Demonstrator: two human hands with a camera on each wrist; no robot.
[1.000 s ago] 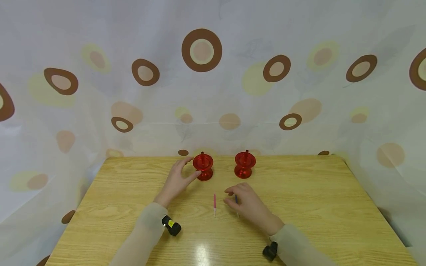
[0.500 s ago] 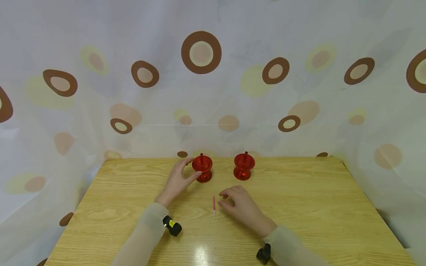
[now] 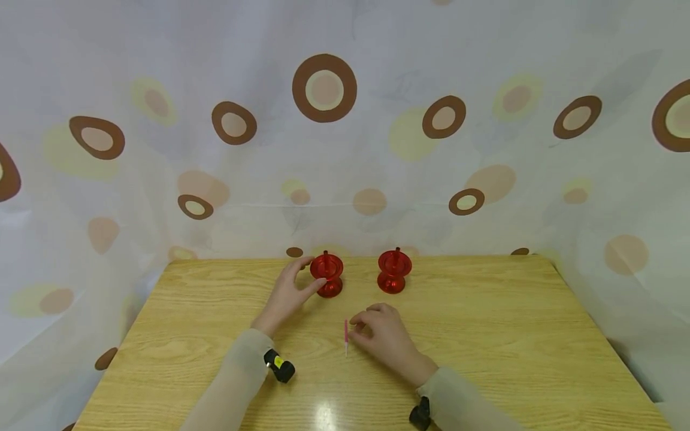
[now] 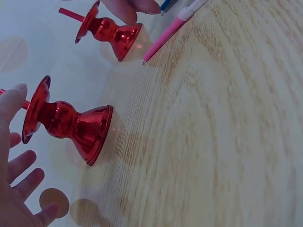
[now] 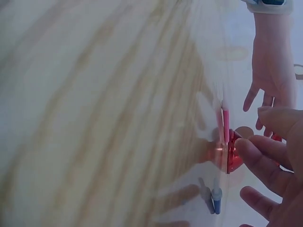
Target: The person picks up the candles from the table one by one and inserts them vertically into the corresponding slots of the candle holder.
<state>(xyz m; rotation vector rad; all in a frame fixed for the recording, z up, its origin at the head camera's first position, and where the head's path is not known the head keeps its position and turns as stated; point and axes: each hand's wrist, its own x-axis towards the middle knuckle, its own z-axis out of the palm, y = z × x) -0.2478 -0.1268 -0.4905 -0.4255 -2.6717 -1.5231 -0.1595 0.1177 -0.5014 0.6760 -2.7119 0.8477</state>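
At the far middle of the table (image 3: 485, 335), the left hand (image 3: 286, 296) rests with fingers spread apart, thumb touching the left of two red holders (image 3: 326, 274); the other holder (image 3: 394, 271) stands to its right. Nearer, one pink candle (image 3: 345, 335) lies pointing near-to-far, just left of the right hand (image 3: 380, 335), whose curled fingertips reach it. One blue candle (image 5: 216, 198) lies under that hand.

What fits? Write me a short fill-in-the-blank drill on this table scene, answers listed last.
1. Two ___ candle holders, the left holder and the right holder, stand on the wooden table.
2. The left hand is beside the ___ holder.
3. The right hand is next to a thin ___ candle lying flat.

Answers: red; left; pink
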